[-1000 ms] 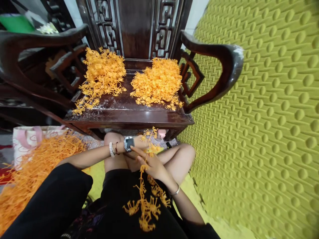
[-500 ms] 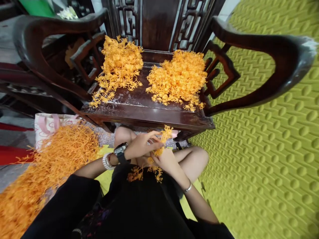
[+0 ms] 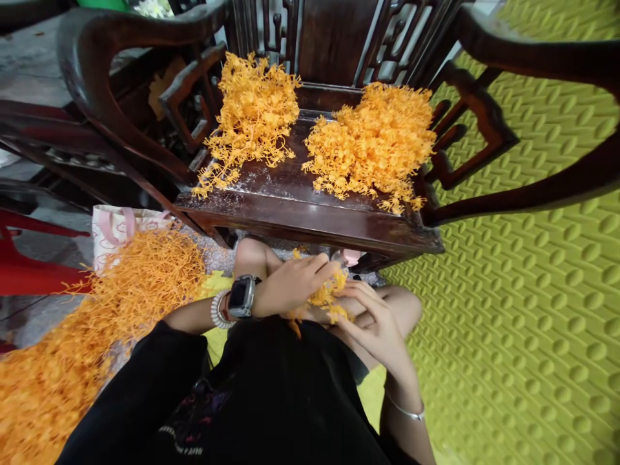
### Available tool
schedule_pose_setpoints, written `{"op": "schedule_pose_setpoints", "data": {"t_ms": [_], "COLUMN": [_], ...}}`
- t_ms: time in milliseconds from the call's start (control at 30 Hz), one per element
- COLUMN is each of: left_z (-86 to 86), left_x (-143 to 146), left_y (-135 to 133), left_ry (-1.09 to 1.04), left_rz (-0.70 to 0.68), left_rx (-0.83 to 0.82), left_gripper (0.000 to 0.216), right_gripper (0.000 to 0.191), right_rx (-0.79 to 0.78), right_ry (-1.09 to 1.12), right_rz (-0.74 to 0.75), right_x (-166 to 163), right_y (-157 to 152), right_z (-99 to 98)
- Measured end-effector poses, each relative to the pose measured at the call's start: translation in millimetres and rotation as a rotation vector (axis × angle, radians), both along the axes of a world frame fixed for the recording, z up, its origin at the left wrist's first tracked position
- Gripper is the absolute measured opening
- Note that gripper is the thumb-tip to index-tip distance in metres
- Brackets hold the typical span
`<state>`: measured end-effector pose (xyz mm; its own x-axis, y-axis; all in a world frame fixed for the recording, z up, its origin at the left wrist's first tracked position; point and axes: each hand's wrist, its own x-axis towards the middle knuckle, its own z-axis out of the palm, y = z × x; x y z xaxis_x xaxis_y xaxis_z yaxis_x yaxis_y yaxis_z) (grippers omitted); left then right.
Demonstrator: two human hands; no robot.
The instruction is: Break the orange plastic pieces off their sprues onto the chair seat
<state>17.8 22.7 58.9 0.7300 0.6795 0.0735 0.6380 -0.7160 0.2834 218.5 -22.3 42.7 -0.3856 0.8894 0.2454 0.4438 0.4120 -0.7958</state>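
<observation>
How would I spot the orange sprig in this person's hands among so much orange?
Start at the dark wooden armchair and look in front of its seat. There, between the left hand and right hand, is the small, partly hidden orange sprig. Unlike the bigger orange heaps, it alone is held.

Two hands are counted, left hand (image 3: 290, 285) and right hand (image 3: 382, 332). Three orange heaps are seen: left seat heap (image 3: 259, 106), right seat heap (image 3: 375, 139) and floor heap (image 3: 145, 274). One armchair (image 3: 310, 221), one watch (image 3: 241, 296) and one tote bag (image 3: 110, 234) are counted; the held sprigs (image 3: 323, 296) cannot be numbered.
</observation>
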Motion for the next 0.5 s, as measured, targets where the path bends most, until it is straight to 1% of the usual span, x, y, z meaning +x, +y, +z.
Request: {"op": "schedule_pose_setpoints", "data": {"t_ms": [33,67,167,233,300,367,433,500], "left_z": [1.2,1.7,2.5,4.3,6.4,7.8,8.4,9.0], "left_x": [2,4,10,14,18,21,22,21], "left_y": [-1,-1,-3,-4,-5,-6,-10,-16], "left_ry": [0.024,0.041,0.063,0.084,0.103,0.102,0.066,0.020], "left_rz": [0.011,0.019,-0.011,-0.037,-0.036,-0.037,-0.088,-0.182], "left_rx": [0.033,0.061,0.103,0.091,0.081,0.098,0.122,0.136], "left_gripper": [0.045,0.044,0.045,0.051,0.058,0.058,0.050,0.036], "right_gripper": [0.015,0.018,0.032,0.026,0.019,0.021,0.028,0.032], "right_rx": [0.010,0.037,0.168,0.216,0.211,0.166,0.106,0.069], "right_ry": [0.037,0.070,0.114,0.104,0.126,0.205,0.322,0.395], "right_rz": [-0.022,-0.053,-0.160,-0.231,-0.307,-0.390,-0.453,-0.504], "right_x": [0,-3,-20,-32,-36,-32,-20,-5], "right_y": [-4,-8,-17,-19,-19,-19,-22,-29], "right_z": [5.5,10.2,19.0,20.0,18.4,16.5,15.9,16.7]}}
